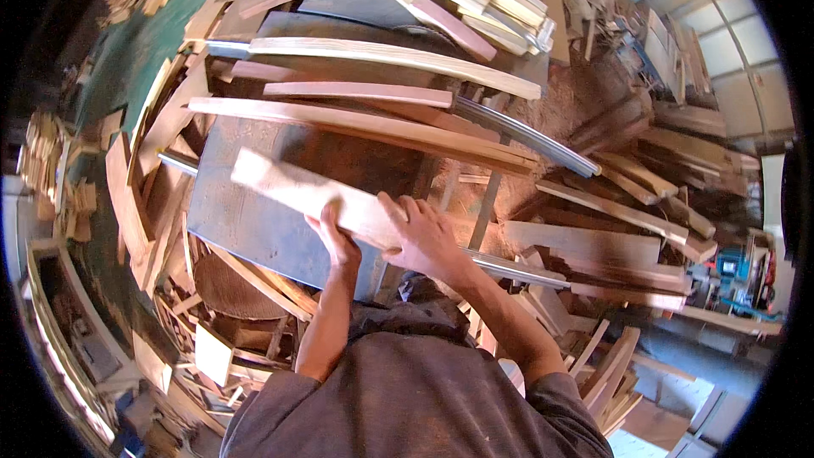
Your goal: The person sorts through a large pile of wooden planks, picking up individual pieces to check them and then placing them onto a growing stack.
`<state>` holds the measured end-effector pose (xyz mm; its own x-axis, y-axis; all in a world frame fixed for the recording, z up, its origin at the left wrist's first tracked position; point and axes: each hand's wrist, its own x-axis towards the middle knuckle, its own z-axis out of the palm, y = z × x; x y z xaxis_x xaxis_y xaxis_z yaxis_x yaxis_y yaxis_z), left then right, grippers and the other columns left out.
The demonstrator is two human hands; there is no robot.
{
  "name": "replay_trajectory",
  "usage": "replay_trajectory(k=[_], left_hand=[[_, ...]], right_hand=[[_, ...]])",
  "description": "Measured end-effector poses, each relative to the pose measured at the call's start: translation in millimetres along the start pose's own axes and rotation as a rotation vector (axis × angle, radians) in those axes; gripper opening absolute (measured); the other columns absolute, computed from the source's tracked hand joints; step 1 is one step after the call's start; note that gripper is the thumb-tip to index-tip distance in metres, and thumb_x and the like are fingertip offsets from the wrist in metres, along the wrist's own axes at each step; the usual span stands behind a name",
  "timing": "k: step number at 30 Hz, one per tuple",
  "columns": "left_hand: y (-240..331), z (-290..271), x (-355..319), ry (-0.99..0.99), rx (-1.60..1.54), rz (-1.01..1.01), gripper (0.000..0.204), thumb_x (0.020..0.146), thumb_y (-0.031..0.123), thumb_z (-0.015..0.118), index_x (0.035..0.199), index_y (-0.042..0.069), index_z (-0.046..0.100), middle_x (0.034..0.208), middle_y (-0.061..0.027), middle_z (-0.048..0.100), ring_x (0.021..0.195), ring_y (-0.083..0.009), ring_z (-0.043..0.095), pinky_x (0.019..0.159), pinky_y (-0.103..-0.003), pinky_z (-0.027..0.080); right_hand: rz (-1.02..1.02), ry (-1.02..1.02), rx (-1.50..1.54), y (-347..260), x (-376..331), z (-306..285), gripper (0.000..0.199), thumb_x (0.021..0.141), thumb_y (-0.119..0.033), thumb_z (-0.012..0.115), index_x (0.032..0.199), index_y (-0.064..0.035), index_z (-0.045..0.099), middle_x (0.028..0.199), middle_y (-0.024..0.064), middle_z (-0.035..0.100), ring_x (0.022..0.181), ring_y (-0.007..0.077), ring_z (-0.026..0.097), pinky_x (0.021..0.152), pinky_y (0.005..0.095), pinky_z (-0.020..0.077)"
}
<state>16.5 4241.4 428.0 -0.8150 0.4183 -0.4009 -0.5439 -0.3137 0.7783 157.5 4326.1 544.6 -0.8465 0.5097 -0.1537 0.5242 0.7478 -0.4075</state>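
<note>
A short, pale wooden board (292, 187) is held in both hands above a dark metal machine table (242, 229), tilted with its far left end higher in view. My left hand (333, 237) grips its lower edge near the middle, thumb up on the face. Around the board's right end, my right hand (421, 236) is wrapped with its fingers over the top. Just beyond the board, a long reddish wooden plank (339, 125) lies across the table. The palm sides of both hands are hidden.
More planks (381, 59) lie across the far side, and a metal rail (526, 137) runs right of the table. Piled offcuts (229, 356) crowd the lower left. A round wooden stump-like top (233, 288) stands near my left arm. Blue power tools (729, 265) sit far right.
</note>
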Motion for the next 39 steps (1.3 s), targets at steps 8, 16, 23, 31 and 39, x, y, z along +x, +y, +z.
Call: replay_trajectory(k=[8, 16, 23, 31, 39], left_hand=[[-4.1, 1.4, -11.3, -0.094, 0.014, -0.016, 0.074, 0.085, 0.054, 0.054, 0.143, 0.02, 0.022, 0.138, -0.0119, 0.037, 0.124, -0.03, 0.041, 0.103, -0.047, 0.035], [-15.0, -5.5, 3.1, -0.064, 0.042, -0.081, 0.084, 0.082, 0.066, 0.053, 0.146, 0.025, 0.017, 0.144, -0.0114, 0.034, 0.129, -0.0314, 0.039, 0.102, -0.048, 0.038], [0.5, -1.3, 0.5, -0.102, 0.109, -0.1, 0.077, 0.085, 0.059, 0.052, 0.142, 0.019, 0.019, 0.144, -0.0131, 0.031, 0.13, -0.0332, 0.037, 0.103, -0.053, 0.036], [9.9, -24.8, 37.9, -0.156, 0.339, -0.223, 0.076, 0.081, 0.066, 0.046, 0.144, 0.025, 0.036, 0.148, -0.0133, 0.031, 0.13, -0.039, 0.037, 0.096, -0.059, 0.041], [27.2, -24.1, 45.9, -0.159, 0.474, -0.169, 0.074, 0.058, 0.077, 0.063, 0.121, 0.039, 0.054, 0.113, -0.0132, 0.047, 0.097, -0.0358, 0.049, 0.077, -0.055, 0.047]], right_hand=[[0.033, -0.033, -0.071, -2.5, -3.4, 0.1, 0.086, 0.071, -0.03, 0.073, 0.145, -0.011, 0.033, 0.115, 0.0209, 0.056, 0.107, 0.0376, 0.057, 0.089, 0.0462, 0.0476], [0.061, 0.041, -0.036, -5.9, 3.7, -1.0, 0.081, 0.07, -0.023, 0.071, 0.143, -0.0125, 0.037, 0.113, 0.0172, 0.056, 0.108, 0.0333, 0.055, 0.094, 0.044, 0.0436], [0.018, 0.214, -0.04, -10.1, -7.4, 8.2, 0.08, 0.072, -0.029, 0.074, 0.143, -0.0164, 0.038, 0.124, 0.0171, 0.051, 0.118, 0.0332, 0.049, 0.103, 0.0487, 0.0358], [0.26, 0.777, 0.102, 22.0, -142.6, 10.4, 0.062, 0.073, -0.02, 0.075, 0.129, -0.009, 0.052, 0.122, 0.0161, 0.055, 0.116, 0.0328, 0.052, 0.1, 0.0424, 0.0427], [1.214, 1.18, -0.13, 38.6, -416.2, 57.0, 0.043, 0.075, -0.013, 0.074, 0.115, -0.003, 0.062, 0.112, 0.0162, 0.064, 0.103, 0.0328, 0.06, 0.091, 0.0412, 0.0495]])
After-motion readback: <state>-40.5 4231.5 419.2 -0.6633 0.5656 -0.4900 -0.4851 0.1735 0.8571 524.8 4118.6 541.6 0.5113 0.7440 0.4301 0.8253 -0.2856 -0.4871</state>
